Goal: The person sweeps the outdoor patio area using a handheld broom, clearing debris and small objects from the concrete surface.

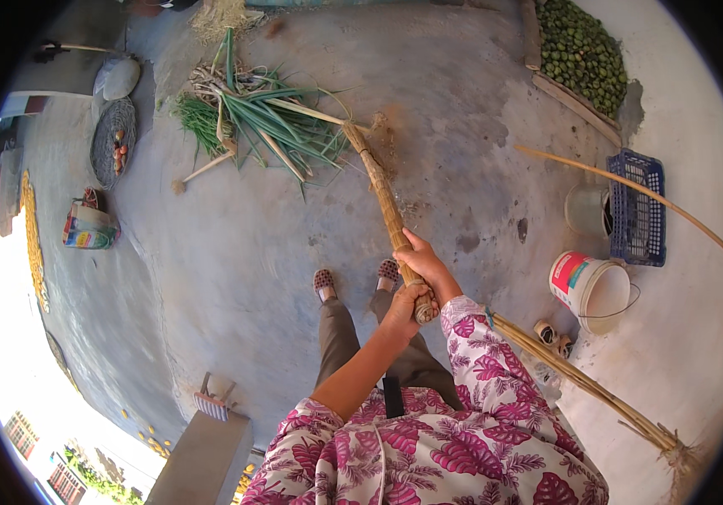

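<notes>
Both my hands grip the handle of a broom made of bound stalks [381,189], which slants up and left away from me. My left hand [407,309] is closed round its butt end. Just above it, my right hand [423,262] wraps the handle, with its thumb along the stalks. The far tip of the broom lies near a pile of long green onions [273,123] on the concrete floor. Whether the tip touches the floor, I cannot tell. Loose debris [386,129] is scattered beside the tip.
To the right stand a white bucket [569,278], a blue plastic crate [636,243] and a heap of green fruits [579,60] behind wooden logs. A bundle of stalks [563,363] leans at my right. A wicker basket [104,151] and a bag [90,224] are at left, a pillar [200,461] below.
</notes>
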Demonstrator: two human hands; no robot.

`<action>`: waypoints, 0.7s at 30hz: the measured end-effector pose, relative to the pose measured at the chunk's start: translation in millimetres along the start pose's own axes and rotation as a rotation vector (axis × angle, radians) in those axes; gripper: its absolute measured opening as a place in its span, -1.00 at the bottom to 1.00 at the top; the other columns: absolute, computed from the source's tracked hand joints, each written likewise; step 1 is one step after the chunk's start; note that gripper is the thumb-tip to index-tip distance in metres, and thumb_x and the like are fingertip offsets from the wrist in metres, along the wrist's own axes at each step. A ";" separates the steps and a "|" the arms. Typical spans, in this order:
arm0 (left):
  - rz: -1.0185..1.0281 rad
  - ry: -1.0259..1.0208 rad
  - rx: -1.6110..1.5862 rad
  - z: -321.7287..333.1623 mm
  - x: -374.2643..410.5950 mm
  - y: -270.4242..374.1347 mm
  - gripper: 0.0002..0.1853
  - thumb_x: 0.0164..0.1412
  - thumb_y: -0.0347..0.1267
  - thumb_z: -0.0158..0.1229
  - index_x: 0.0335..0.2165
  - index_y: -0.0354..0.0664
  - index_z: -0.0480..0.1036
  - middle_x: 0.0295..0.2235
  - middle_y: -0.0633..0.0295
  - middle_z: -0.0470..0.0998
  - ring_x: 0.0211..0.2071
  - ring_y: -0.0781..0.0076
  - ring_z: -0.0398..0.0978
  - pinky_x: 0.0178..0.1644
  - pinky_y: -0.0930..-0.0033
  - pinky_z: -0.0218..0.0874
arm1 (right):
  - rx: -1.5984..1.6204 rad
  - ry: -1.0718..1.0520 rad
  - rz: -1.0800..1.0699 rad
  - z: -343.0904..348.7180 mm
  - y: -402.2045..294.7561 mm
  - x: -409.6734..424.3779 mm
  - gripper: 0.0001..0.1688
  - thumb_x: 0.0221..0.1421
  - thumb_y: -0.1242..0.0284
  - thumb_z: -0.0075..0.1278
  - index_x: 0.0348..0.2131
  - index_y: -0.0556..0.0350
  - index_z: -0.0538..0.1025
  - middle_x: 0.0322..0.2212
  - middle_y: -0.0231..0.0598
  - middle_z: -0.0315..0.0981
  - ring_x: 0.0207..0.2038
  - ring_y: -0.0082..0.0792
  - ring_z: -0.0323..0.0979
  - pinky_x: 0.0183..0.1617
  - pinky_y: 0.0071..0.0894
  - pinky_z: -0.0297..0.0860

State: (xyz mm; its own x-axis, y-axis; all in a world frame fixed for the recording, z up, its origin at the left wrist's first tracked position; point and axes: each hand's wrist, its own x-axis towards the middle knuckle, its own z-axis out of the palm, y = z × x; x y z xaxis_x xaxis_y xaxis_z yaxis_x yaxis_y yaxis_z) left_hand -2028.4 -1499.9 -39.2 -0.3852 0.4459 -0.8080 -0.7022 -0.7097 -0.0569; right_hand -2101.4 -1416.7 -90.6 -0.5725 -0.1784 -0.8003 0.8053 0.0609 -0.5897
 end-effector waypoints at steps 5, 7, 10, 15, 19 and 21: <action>-0.184 0.004 0.174 -7.6 -24.7 -39.4 -0.77 -0.04 -0.52 -0.03 -0.33 -0.16 0.18 -0.56 0.20 0.35 -0.65 0.37 0.38 -0.60 0.31 0.30 | 0.272 0.179 -0.003 -13.8 36.2 -62.3 -0.20 -0.15 0.53 -0.02 0.11 0.09 0.05 -0.48 -0.25 0.32 -0.57 -0.50 0.31 -0.53 -0.52 0.33; -0.331 0.033 0.282 -18.1 -37.6 -39.8 -0.78 -0.05 -0.51 -0.03 -0.35 -0.16 0.17 -0.58 0.21 0.34 -0.66 0.37 0.37 -0.63 0.32 0.27 | 0.390 0.311 0.030 -8.3 56.9 -85.3 -0.20 -0.15 0.55 -0.04 0.11 0.02 0.04 -0.48 -0.23 0.31 -0.57 -0.46 0.31 -0.53 -0.50 0.34; -0.492 0.059 0.614 -37.1 -44.7 -24.0 -0.81 -0.10 -0.42 0.03 -0.46 -0.18 0.20 -0.67 0.25 0.29 -0.72 0.39 0.33 -0.72 0.38 0.17 | 0.892 0.506 0.100 17.1 90.0 -108.8 -0.34 -0.16 0.53 -0.06 0.00 -0.03 0.13 -0.49 -0.23 0.28 -0.60 -0.43 0.30 -0.54 -0.48 0.35; -0.787 0.121 0.998 -58.8 -12.2 21.9 -0.83 -0.14 -0.37 0.07 -0.52 -0.22 0.29 -0.70 0.24 0.32 -0.74 0.44 0.32 -0.73 0.47 0.12 | 1.421 0.756 0.110 64.9 126.7 -92.6 -0.64 -0.14 0.44 -0.06 -0.29 -0.01 0.18 -0.55 -0.25 0.24 -0.59 -0.42 0.28 -0.54 -0.44 0.35; -0.824 0.271 1.161 -63.7 0.9 50.7 -0.80 -0.15 -0.37 0.10 -0.51 -0.25 0.32 -0.71 0.22 0.34 -0.75 0.46 0.32 -0.75 0.45 0.12 | 1.663 0.673 0.228 99.1 133.1 -58.9 -0.65 -0.12 0.34 -0.03 -0.32 0.01 0.20 -0.56 -0.25 0.25 -0.57 -0.42 0.29 -0.48 -0.49 0.35; -0.758 0.340 1.135 -59.1 0.0 89.2 -0.81 -0.15 -0.37 0.10 -0.52 -0.25 0.31 -0.72 0.22 0.33 -0.76 0.46 0.31 -0.76 0.43 0.11 | 1.518 0.596 0.189 116.7 116.1 -30.0 -0.66 -0.12 0.35 -0.03 -0.34 0.02 0.20 -0.59 -0.26 0.24 -0.57 -0.44 0.29 -0.50 -0.50 0.34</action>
State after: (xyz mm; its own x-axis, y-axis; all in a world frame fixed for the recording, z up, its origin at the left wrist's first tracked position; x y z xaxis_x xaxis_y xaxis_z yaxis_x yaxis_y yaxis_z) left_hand -2055.7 -1595.5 -79.0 0.3464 0.2486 -0.9045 -0.8283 0.5336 -0.1706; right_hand -1972.8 -1518.9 -122.4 -0.1399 0.1224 -0.9826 0.0653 -0.9890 -0.1325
